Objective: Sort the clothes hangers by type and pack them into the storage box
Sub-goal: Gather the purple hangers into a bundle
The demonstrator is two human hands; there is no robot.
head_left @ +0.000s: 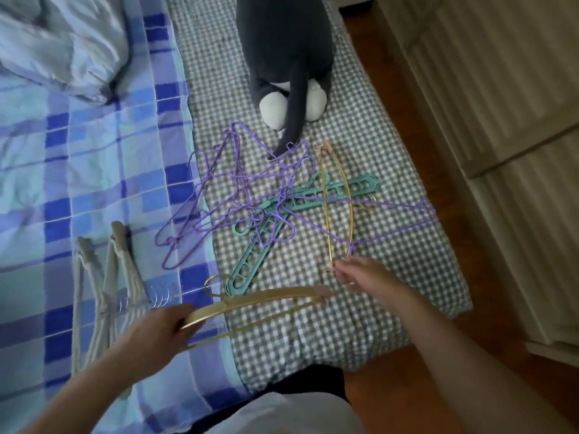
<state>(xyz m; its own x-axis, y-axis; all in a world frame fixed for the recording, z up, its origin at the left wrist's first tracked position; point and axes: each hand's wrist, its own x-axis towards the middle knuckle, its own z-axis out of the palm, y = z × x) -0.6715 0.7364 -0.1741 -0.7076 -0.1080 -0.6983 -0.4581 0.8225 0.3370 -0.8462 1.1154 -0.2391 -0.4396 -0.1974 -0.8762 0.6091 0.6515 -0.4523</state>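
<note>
far left: crumpled pale blue duvet at the top, blue plaid bedsheet spread below it. on the sheet near the lower left, a bundle of grey-white hangers lying side by side, chrome hooks pointing right. just beside them, left hand, fingers curled round one end of a few gold hangers held together and stretching rightwards over the seam between the sheet and the grey checked blanket; grip closed on that gold bunch. above, a tangle of thin purple wire hangers straddling the sheet's edge and the blanket, some strands reaching far right to the bed's edge. under and among them, teal plastic multi-hole hangers, crossed. at the top centre, a dark grey plush toy with white feet, tail tip touching the purple tangle. right of the teal ones, another gold hanger lying lengthwise on the blanket, over the teal and purple ones. right hand at its near end, fingers reaching onto the tip; blurred, so cannot tell whether the grip has closed. further right, brown wooden floor, then pale cabinet fronts.
</note>
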